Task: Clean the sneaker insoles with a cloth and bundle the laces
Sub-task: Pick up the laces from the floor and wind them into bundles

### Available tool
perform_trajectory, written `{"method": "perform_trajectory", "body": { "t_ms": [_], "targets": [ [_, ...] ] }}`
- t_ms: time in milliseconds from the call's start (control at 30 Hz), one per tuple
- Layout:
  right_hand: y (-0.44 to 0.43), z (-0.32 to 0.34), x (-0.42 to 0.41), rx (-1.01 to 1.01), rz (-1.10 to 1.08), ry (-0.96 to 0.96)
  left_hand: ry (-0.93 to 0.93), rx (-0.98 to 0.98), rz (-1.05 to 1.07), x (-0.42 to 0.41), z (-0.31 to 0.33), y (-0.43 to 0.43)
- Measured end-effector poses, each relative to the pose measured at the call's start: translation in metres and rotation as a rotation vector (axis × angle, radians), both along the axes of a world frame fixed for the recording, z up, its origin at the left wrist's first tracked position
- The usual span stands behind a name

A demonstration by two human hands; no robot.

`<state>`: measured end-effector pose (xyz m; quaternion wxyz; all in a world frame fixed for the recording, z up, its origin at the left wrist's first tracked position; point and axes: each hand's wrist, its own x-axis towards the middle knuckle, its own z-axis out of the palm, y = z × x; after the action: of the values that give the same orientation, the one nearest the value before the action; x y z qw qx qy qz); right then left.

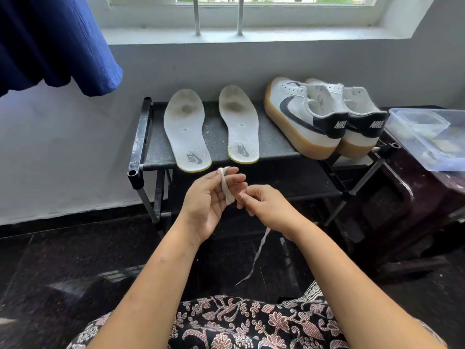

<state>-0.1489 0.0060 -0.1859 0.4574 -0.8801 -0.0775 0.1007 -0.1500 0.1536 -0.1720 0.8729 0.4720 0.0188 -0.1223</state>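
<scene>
Two white insoles, one on the left (186, 132) and one on the right (240, 127), lie side by side on the top shelf of a black shoe rack (274, 144), both with a dark stain near the toe end. A white shoelace (225, 190) is looped around the fingers of my left hand (211, 200). My right hand (264, 205) pinches the lace just right of the loops, and the loose end (256, 255) hangs down below it. A pair of white sneakers (317, 117) with gum soles stands at the rack's right end. No cloth is in sight.
A clear plastic box (427, 137) rests on a dark cabinet to the right of the rack. A blue curtain (55, 41) hangs at the upper left. Behind the rack runs a grey wall with a window sill (251, 34). The floor is dark and glossy.
</scene>
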Motion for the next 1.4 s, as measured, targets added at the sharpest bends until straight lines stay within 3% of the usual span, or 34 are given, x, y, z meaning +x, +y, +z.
{"method": "perform_trajectory", "body": {
  "t_ms": [167,300,433,600,833,967,1167,1300,1400],
  "targets": [
    [0.004,-0.001,-0.001,-0.016,0.094,0.076,0.04,-0.034,0.102,0.005,-0.007,-0.001],
    [0.006,-0.002,-0.003,-0.016,0.178,0.108,0.026,0.114,0.13,0.008,-0.013,-0.003],
    [0.008,-0.001,-0.006,0.004,0.207,0.1,-0.088,0.516,0.032,0.008,-0.024,-0.006],
    [0.002,0.004,-0.003,-0.006,0.144,-0.001,-0.164,0.842,-0.193,0.001,-0.026,-0.006],
    [-0.005,0.002,0.0,0.032,0.062,-0.079,-0.093,0.863,-0.308,-0.002,-0.019,-0.005],
    [-0.007,0.002,0.002,0.075,0.012,-0.118,-0.025,0.726,-0.331,0.002,-0.02,-0.004],
    [-0.008,-0.001,0.006,0.107,-0.131,-0.116,-0.035,0.333,-0.245,0.0,-0.009,-0.003],
    [0.001,-0.004,0.002,-0.014,0.002,-0.055,-0.024,0.084,-0.087,0.002,-0.004,0.0],
    [0.007,-0.008,0.0,-0.042,0.06,-0.009,0.0,0.022,0.011,0.003,-0.005,0.001]
  ]
}}
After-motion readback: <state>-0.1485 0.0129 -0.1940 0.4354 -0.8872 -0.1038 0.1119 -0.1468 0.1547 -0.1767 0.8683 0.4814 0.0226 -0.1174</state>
